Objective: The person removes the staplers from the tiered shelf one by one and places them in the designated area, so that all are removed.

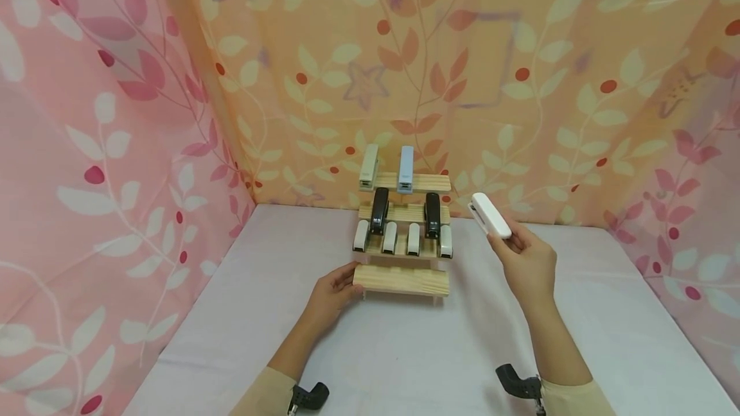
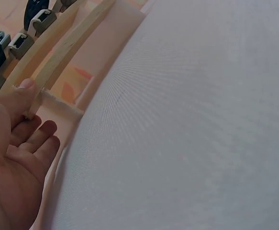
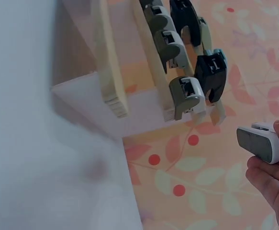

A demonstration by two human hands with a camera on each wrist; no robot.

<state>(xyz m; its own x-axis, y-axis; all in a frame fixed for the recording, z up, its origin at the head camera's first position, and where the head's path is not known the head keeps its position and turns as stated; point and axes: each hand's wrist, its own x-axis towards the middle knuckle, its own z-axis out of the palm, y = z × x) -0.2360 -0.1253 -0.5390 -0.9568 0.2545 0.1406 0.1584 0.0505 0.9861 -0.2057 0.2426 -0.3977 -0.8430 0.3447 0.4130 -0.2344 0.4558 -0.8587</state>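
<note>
My right hand (image 1: 528,262) holds a white stapler (image 1: 490,216) in the air to the right of a tiered wooden rack (image 1: 401,280). In the right wrist view the stapler's grey base (image 3: 255,144) faces the camera, thumb on one side and fingers on the other. My left hand (image 1: 332,297) grips the left end of the rack's lowest board, thumb over the edge and fingers beneath, as the left wrist view shows. Several small white staplers (image 1: 413,239) stand in a row on the tier above. Behind them are two black staplers (image 1: 379,210).
On the top tier sit a pale green stapler (image 1: 369,167) and a light blue stapler (image 1: 406,169). The rack stands on a white-covered table (image 1: 277,255), near its back edge. A floral curtain (image 1: 324,82) hangs behind and at both sides.
</note>
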